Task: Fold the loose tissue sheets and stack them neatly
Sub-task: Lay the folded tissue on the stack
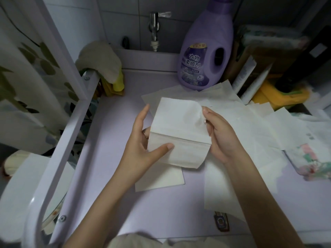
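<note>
Tissue sheet (pixel 179 126): we hold it in air, in front of softener bottle (pixel 206 51). We judge it very light, limp, easily torn; best taken gently at edges and corners. White, thin, horizontal crease across lower part. Left hand (pixel 143 138): thumb and fingers pinch left edge. Right hand (pixel 220 133): fingertips pinch right edge. Loose sheets (pixel 241 119) overlap at bottle's foot.

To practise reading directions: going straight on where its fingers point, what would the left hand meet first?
Probably the loose tissue sheet lying flat just beyond the left hand; depth is unclear, so it might pass above.
</note>
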Demonstrator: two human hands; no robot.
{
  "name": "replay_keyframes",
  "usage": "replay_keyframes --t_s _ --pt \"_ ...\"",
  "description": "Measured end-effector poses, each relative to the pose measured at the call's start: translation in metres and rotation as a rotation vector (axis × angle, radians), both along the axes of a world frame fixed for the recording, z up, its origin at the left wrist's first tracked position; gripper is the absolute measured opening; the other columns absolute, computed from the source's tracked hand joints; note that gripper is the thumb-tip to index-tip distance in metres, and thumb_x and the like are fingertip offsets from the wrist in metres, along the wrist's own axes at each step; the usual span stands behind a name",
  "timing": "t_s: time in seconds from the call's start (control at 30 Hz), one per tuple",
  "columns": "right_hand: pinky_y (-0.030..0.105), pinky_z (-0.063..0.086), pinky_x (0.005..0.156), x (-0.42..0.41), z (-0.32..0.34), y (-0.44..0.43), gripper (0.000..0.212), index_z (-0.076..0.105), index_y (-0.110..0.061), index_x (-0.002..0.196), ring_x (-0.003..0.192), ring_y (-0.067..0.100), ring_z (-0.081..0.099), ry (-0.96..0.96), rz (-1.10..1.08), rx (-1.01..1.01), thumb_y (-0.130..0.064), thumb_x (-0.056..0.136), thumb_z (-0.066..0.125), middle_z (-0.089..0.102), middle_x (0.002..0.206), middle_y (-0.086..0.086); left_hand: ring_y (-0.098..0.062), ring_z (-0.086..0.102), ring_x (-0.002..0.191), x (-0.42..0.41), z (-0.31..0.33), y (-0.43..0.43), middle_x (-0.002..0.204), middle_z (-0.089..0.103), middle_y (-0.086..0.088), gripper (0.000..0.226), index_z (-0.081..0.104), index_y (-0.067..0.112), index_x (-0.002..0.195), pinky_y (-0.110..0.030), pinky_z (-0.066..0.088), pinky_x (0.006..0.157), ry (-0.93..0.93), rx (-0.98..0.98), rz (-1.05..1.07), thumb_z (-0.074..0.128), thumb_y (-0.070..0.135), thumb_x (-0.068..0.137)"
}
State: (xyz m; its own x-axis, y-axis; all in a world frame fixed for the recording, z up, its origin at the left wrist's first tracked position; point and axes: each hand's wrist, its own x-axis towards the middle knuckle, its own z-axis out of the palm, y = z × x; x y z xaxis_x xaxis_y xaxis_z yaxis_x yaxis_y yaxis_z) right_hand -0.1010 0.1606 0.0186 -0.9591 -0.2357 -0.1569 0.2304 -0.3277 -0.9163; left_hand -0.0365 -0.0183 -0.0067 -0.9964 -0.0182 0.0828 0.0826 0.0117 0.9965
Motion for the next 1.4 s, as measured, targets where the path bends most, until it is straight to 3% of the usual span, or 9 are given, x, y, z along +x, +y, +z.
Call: replay_keyframes --t_s 0.13,0.23,0.4,0.5,0.63,0.83,1.03,1.17,1.4 --pt "0.031 0.05 0.075 0.007 0.002 0.003 0.042 0.059 -0.017 0.107 0.083 0.018 0.069 -0.063 0.065 0.183 -0.047 0.101 0.03 0.074 0.091 0.003 -0.022 0.067 0.082 0.004 0.006 0.002 0.098 0.071 -0.007 0.073 0.042 0.036 0.134 -0.03 0.056 0.076 0.097 -0.001 0.101 0.071 -0.001 0.079" --pt "0.035 0.054 0.075 0.013 -0.003 0.007 0.064 0.045 -0.034 0.13 0.078 0.023 0.07 0.003 0.095 0.267 -0.073 0.079 0.046 0.074 0.097 0.01 -0.018 0.063 0.083 0.006 0.007 -0.001 0.098 0.067 0.003 0.06 0.053 0.033 0.127 -0.03 0.054 0.076 0.121 0.002 0.177 0.072 0.0 0.081" --pt "0.028 0.051 0.077 0.023 -0.007 0.007 0.044 0.056 -0.027 0.126 0.074 0.019 0.063 0.349 0.114 0.411 -0.021 0.083 0.066 0.064 0.077 0.016 -0.002 0.061 0.089 0.007 0.006 -0.005 0.098 0.067 0.021 0.024 0.068 0.018 0.1 -0.015 0.046 0.073 0.139 -0.118 0.21 0.069 0.001 0.083" --pt "0.024 0.051 0.08 0.028 -0.006 0.002 0.027 0.069 -0.024 0.108 0.085 0.018 0.066 0.452 0.069 0.533 -0.011 0.084 0.073 0.071 0.096 0.004 -0.005 0.062 0.093 0.008 0.006 -0.006 0.098 0.067 0.017 0.019 0.068 0.02 0.097 -0.016 0.046 0.074 0.172 -0.17 0.23 0.067 0.005 0.086" --pt "0.012 0.047 0.077 0.034 -0.005 -0.003 0.024 0.072 -0.029 0.095 0.087 0.005 0.066 0.537 -0.011 0.638 -0.008 0.084 0.072 0.071 0.096 -0.018 -0.005 0.062 0.09 0.01 0.006 -0.006 0.093 0.069 0.018 0.017 0.07 0.022 0.09 -0.015 0.044 0.067 0.195 -0.197 0.286 0.066 0.005 0.087" --pt "0.017 0.043 0.088 0.036 -0.007 -0.007 0.008 0.073 -0.026 0.086 0.103 0.011 0.055 0.698 -0.111 0.737 -0.019 0.083 0.072 0.056 0.104 -0.009 -0.005 0.049 0.103 0.011 0.0 -0.007 0.105 0.048 0.014 0.012 0.067 0.036 0.081 -0.014 0.04 0.077 0.231 -0.249 0.392 0.072 0.025 0.079" --pt "0.025 0.044 0.092 0.037 -0.005 -0.01 0.007 0.069 -0.022 0.081 0.106 0.008 0.061 0.543 0.02 0.563 -0.017 0.084 0.068 0.067 0.107 -0.006 -0.008 0.053 0.119 0.013 -0.003 -0.013 0.118 0.06 0.012 0.005 0.065 0.033 0.075 -0.03 0.04 0.096 0.135 -0.093 0.28 0.068 0.037 0.074" --pt "0.018 0.042 0.062 0.042 -0.008 -0.017 0.008 0.066 -0.014 0.086 0.063 0.009 0.055 0.317 0.017 0.433 -0.011 0.092 0.063 0.063 0.066 -0.009 -0.011 0.063 0.078 0.017 -0.004 -0.017 0.088 0.07 0.008 0.015 0.06 0.018 0.083 -0.027 0.049 0.067 0.04 0.012 0.194 0.074 0.014 0.076" --pt "0.034 0.051 0.06 0.039 -0.044 -0.009 0.02 0.071 -0.017 0.081 0.062 0.022 0.063 -0.02 0.387 0.776 -0.029 0.093 0.061 0.07 0.065 -0.004 -0.004 0.058 0.059 0.024 -0.036 -0.025 0.07 0.066 0.013 0.02 0.062 0.013 0.092 -0.016 0.045 0.055 -0.159 -0.043 0.28 0.072 0.0 0.08"
